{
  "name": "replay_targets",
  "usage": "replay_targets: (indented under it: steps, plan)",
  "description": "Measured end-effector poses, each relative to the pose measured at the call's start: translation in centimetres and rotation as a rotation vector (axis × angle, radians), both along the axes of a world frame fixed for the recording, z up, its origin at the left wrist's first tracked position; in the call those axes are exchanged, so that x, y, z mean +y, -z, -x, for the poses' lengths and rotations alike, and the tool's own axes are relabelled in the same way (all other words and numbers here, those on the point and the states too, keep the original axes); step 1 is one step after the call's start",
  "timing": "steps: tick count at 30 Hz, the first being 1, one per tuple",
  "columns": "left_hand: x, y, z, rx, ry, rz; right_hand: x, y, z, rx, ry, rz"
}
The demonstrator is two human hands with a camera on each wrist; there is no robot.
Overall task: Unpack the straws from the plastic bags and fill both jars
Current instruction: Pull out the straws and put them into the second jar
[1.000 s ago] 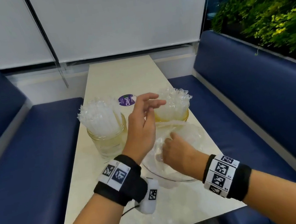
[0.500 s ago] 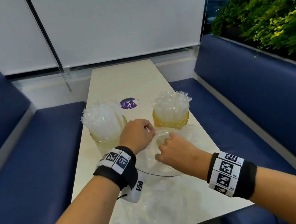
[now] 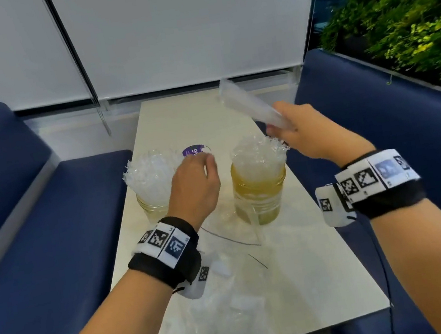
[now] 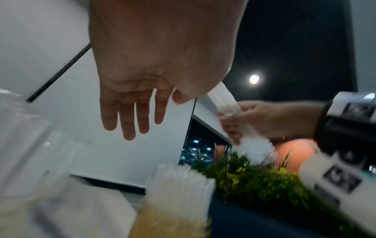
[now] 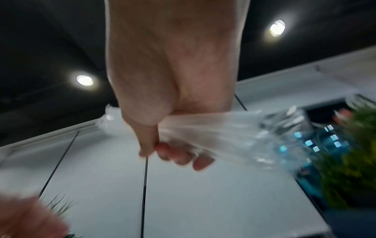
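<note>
On a pale table (image 3: 309, 268) between blue benches (image 3: 40, 251), the right hand (image 3: 306, 136) grips a wrapped straw bundle (image 3: 250, 105) tilted above the right jar (image 3: 258, 189); its wrist view shows fingers curled round crinkled clear wrap. The left hand (image 3: 194, 190) hangs relaxed, empty, beside the left jar (image 3: 152, 205).

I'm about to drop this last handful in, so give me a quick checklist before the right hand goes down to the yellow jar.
1. Right hand grips the straw bundle: ok.
2. Left hand open, holding nothing: ok.
3. Yellow jar upright on the table: ok.
4. Room left in the yellow jar: not ok, it looks packed with straws.
5. Room in the clear jar: cannot tell, also looks full.
6. Empty bags clear of both jars' mouths: ok.
</note>
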State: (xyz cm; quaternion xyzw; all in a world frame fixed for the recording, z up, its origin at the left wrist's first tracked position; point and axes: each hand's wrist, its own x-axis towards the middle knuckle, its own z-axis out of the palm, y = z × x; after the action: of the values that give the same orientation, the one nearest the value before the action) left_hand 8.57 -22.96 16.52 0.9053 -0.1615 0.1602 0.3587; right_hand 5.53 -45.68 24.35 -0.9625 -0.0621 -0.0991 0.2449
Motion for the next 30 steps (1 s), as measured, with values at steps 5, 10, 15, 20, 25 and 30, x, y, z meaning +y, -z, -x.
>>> replay_targets:
  steps: [5, 10, 15, 20, 25, 30]
  plan:
    - [-3.6, -5.8, -0.3, 0.098, 0.260, 0.395, 2.6, 2.7, -2.7, -0.229, -0.098, -0.539]
    - [-7.9, -9.0, -3.3, 0.154, 0.336, 0.546, 4.6, 3.5, -5.0, -0.131, -0.201, -0.851]
    - [-9.8, -10.4, -5.1, 0.059, 0.390, 0.538, 1.3, 3.6, -6.8, -0.159, 0.012, -0.217]
    - [-9.7, -9.4, -7.3, 0.102, 0.400, 0.537, -1.3, 9.0, -7.3, 0.156, 0.044, -0.013]
    - [-9.7, -8.1, -8.1, 0.081, 0.370, 0.592, -1.9, 13.3, -7.5, -0.019, -0.019, -0.116]
    - [-10.7, -7.9, -9.1, 0.059, 0.362, 0.664, -1.2, 14.8, -7.4, -0.211, 0.004, -0.146]
